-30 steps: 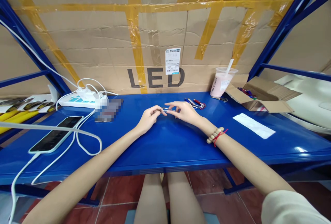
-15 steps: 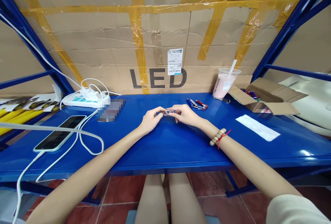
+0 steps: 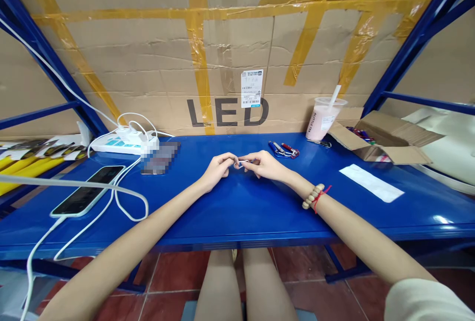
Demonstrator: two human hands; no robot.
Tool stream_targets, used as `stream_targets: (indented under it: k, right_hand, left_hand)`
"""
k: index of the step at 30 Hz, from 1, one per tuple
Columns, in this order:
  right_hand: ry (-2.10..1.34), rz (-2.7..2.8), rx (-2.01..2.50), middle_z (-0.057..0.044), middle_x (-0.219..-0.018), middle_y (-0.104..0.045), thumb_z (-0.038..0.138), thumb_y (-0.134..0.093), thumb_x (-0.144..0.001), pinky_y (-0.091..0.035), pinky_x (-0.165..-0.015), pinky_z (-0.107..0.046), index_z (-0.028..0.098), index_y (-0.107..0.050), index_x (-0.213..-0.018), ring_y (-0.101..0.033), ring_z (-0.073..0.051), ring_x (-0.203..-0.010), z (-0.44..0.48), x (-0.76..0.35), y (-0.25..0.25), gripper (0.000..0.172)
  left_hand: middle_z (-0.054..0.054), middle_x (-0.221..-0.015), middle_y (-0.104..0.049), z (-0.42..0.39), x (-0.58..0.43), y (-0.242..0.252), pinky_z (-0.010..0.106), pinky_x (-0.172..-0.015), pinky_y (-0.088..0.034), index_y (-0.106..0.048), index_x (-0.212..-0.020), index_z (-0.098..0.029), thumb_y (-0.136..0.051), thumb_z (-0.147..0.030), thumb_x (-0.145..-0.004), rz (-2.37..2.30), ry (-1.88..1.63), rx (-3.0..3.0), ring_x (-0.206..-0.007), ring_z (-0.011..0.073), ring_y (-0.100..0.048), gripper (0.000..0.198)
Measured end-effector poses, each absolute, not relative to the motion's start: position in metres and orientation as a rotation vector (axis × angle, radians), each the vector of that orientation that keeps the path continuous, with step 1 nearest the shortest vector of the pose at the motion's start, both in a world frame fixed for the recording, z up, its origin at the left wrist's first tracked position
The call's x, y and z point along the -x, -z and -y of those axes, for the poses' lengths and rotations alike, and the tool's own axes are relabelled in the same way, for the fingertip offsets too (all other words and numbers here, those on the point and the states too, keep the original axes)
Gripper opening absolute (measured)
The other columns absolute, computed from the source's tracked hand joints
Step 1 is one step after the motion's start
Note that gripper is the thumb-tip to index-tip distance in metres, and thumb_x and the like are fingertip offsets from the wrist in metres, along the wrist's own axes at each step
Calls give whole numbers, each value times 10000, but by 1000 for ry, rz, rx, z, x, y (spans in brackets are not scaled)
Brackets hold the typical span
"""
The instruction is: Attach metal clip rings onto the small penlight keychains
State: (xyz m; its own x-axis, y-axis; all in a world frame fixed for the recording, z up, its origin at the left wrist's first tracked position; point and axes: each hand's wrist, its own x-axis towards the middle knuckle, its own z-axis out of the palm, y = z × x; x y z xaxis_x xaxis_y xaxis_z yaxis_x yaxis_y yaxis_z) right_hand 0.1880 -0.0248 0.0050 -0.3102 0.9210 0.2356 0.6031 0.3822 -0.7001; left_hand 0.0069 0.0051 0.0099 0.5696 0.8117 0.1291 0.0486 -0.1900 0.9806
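Over the middle of the blue tabletop (image 3: 237, 212), my left hand (image 3: 218, 170) and my right hand (image 3: 267, 165) meet at their fingertips. Both are closed in a pinch on a small silvery metal loop (image 3: 242, 163), shaped like a carabiner. Fingers cover parts of it, so its full form is hidden. Just beyond my right hand lie several small keychain flashlights (image 3: 284, 150) in blue, silver and red, with carabiner clips on them.
A pink drink cup (image 3: 322, 119) stands behind an open cardboard box (image 3: 389, 153) at right. Nearer lies a white paper strip (image 3: 371, 182). On the left are a phone (image 3: 87, 192), looping white cables (image 3: 146, 202) and a power strip (image 3: 118, 143). A large carton (image 3: 159, 73) walls the back.
My fingers have shifted slightly around the metal loop, the right fingertips curling in more. The loop has tilted a little between them. Everything on the table stays put.
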Motion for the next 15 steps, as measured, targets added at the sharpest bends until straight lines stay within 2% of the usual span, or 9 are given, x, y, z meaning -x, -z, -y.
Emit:
stream_targets:
  k: [4,7,12,15]
  right_hand:
    - [-653,2096,1256,-26,-735,-661,333,-496,-871,-422,-483,-206,136,-663,-1087,-487,-59,-384,24,-187,-4,337]
    - [-623,2207,1219,-23,-768,-658,343,-457,-899,-433,-515,-204,154,-651,-1089,-507,-58,-401,25,-188,-1,331]
    - [-447,2155,1215,-47,-898,-657,345,-493,-889,-447,-566,-215,192,-633,-1156,-563,-70,-480,26,-188,-2,338]
    - [-411,2136,1193,-50,-825,-645,332,-493,-887,-452,-562,-223,176,-664,-1124,-555,-77,-491,25,-187,-2,332]
  left_hand:
    - [-69,-513,-393,-3,-6,-15,173,-344,-91,-513,-728,-168,-435,-231,-720,-763,-745,-1524,-328,18,-207,100]
    - [-86,-461,-301,-6,-4,-15,172,-329,-74,-479,-706,-180,-431,-240,-725,-739,-702,-1456,-319,27,-169,79]
    - [-80,-467,-303,-6,-4,-15,164,-328,-84,-472,-679,-172,-443,-236,-728,-747,-684,-1435,-320,22,-183,86]
    - [-53,-553,-433,-3,-5,-16,164,-326,-99,-504,-738,-169,-437,-212,-719,-751,-707,-1423,-323,16,-222,82]
